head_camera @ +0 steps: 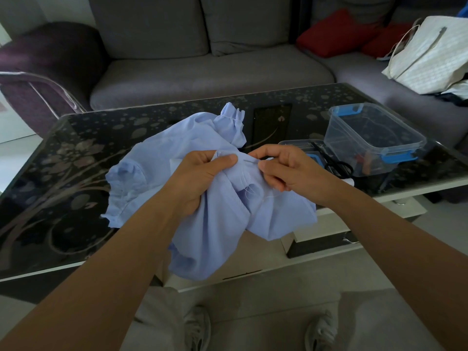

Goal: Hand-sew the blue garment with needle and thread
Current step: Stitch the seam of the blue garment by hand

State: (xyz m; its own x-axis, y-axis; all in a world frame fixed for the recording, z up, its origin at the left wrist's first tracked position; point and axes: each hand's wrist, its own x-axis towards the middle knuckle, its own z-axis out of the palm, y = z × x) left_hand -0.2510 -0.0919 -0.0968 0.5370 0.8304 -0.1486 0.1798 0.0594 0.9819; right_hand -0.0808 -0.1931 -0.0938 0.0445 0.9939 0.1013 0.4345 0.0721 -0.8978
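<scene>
A light blue garment [177, 158] with ruffled cuffs lies bunched over the near edge of a dark glass table and hangs toward my lap. My left hand [197, 178] grips a fold of it, thumb pressed on top. My right hand [283, 168] pinches a thin needle [250, 160] lying in the cloth just right of my left thumb. A fine white thread [255, 192] loops on the fabric below the needle.
The table [76, 158] has a floral pattern. On its right stand a clear plastic box [372, 140] with blue clips, its lid, and black scissors [336, 165]. A grey sofa [202, 72], red cushions [336, 31] and a white bag [430, 54] lie behind.
</scene>
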